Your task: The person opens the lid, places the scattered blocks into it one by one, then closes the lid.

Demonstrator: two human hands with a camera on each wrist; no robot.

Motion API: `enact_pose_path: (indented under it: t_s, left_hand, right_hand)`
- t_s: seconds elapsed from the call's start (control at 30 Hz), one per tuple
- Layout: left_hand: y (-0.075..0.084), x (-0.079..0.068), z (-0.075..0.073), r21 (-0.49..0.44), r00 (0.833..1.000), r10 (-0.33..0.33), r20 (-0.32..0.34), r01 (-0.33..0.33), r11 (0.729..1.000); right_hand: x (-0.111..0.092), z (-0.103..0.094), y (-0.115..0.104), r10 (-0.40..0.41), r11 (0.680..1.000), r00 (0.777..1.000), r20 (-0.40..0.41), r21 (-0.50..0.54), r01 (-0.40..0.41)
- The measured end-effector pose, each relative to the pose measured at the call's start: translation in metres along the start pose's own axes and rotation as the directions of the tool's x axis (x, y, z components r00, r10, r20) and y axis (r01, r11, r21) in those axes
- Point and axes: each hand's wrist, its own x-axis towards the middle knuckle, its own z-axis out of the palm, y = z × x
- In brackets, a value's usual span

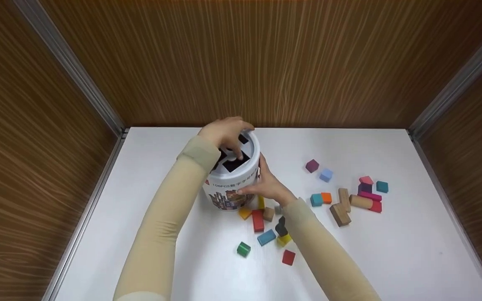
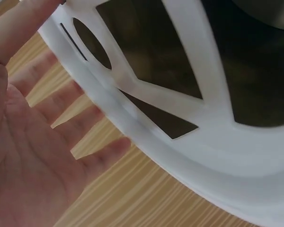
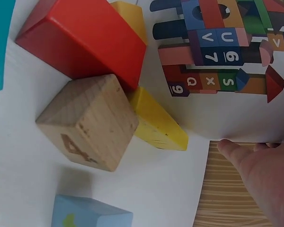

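A white cylindrical bucket [image 1: 220, 193] with printed block pictures stands upright near the back of the table. Its white lid [image 1: 247, 165] has dark shaped openings and sits on top. My left hand [image 1: 226, 133] grips the lid's rim, fingers along the far outer edge and thumb over the top. In the left wrist view, the left fingers [image 2: 75, 125] lie against the rim, the palm clear of it. My right hand [image 1: 268, 184] holds the bucket's right side, thumb in front; its other fingers are mostly hidden.
Near the bucket's base lie a red block [image 1: 257, 220], a natural wood cube [image 3: 85, 123] marked 4, a yellow block [image 3: 156, 123] and a green block [image 1: 244, 249]. More blocks, including a wooden cylinder [image 1: 361, 201], are scattered at right. A wood-grain wall [image 1: 241, 62] stands behind.
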Motion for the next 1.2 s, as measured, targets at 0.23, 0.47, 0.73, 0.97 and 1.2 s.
enact_pose_path:
  t_s: [0.23, 0.47, 0.73, 0.97, 1.2]
  left_hand:
    - [0.003, 0.003, 0.002, 0.017, 1.0, 0.018, 0.001, -0.018, 1.0]
    - [0.004, 0.005, 0.0, 0.071, 0.998, 0.055, 0.005, -0.055, 0.996]
    - [0.0, 0.008, -0.001, 0.083, 0.996, 0.091, -0.026, -0.088, 0.993]
    - [0.002, 0.006, -0.013, 0.068, 0.989, 0.118, -0.091, -0.112, 0.991]
    - [0.003, 0.004, -0.012, 0.064, 0.983, 0.148, -0.109, -0.142, 0.988]
  right_hand:
    - [0.0, 0.002, 0.001, -0.027, 1.0, 1.0, 0.004, 0.01, 0.027]
    - [-0.001, 0.002, 0.002, -0.042, 0.999, 0.999, 0.002, -0.009, 0.042]
    - [0.0, 0.002, 0.003, 0.003, 1.0, 1.0, -0.002, -0.031, -0.003]
    - [-0.001, -0.001, 0.001, 0.01, 1.0, 1.0, -0.017, -0.026, -0.011]
    - [-0.012, -0.002, -0.03, -0.01, 1.0, 1.0, 0.016, 0.004, 0.01]
